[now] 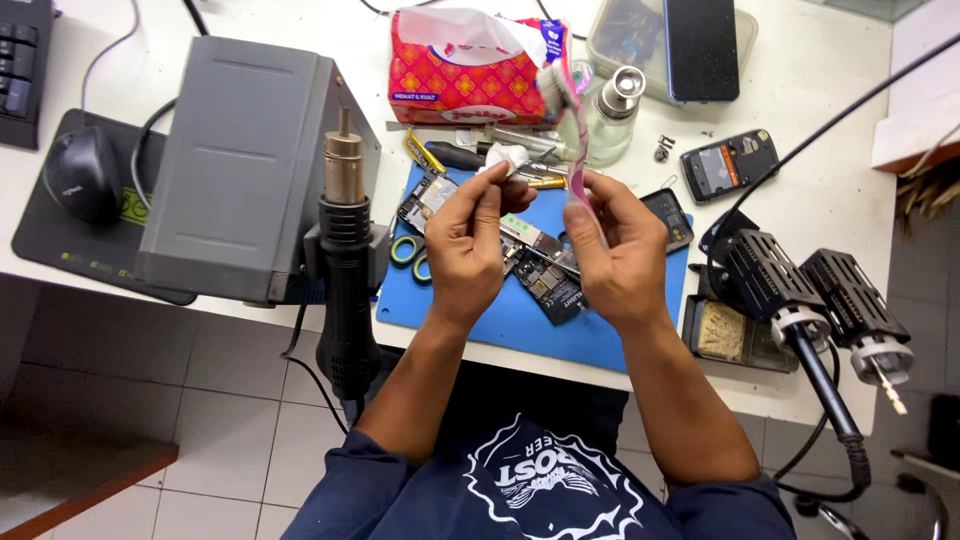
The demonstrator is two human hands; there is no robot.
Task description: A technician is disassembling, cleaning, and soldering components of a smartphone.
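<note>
Above the blue mat (520,320) on the desk (830,90), the right hand (620,245) grips a pink toothbrush (570,110), bristles up; the left hand (468,245) pinches a small white piece (505,157) beside it. Circuit boards (545,265) lie on the mat below both hands, a tissue box (460,75) behind it

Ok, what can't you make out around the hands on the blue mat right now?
Head view only:
- White piece pinched in the left hand: fingers cover most of it.
- Toothbrush in the right hand: head blurred.
- Circuit boards: partly hidden behind both hands.
- Keyboard: cut off by the left edge.
</note>
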